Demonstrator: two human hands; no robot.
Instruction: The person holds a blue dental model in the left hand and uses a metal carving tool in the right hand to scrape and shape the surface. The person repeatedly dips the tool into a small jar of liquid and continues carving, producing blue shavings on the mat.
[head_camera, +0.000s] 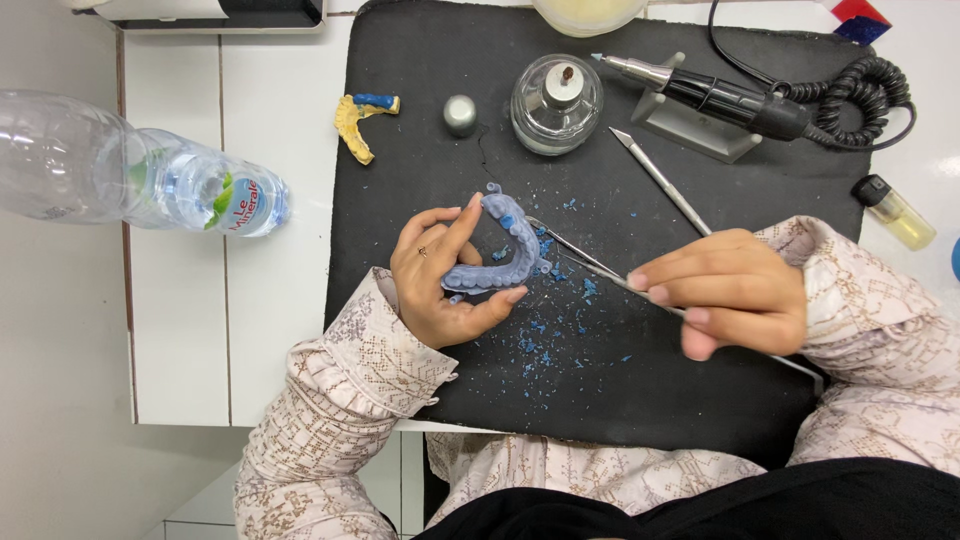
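The left hand (440, 275) is curled around a horseshoe-shaped blue-grey dental cast (505, 250), pinching it between forefinger and thumb just above the black rubber mat (700, 390) that covers the white tabletop (270, 250). The right hand (730, 290) has its fingers pressed together on a thin metal carving tool (580, 262), whose tip touches the cast's inner edge. Small blue wax shavings (545, 345) lie scattered on the mat below the cast.

Carving tool's (590, 268) middle inside the right hand (725, 290); pale bowl (588, 12) cut off.
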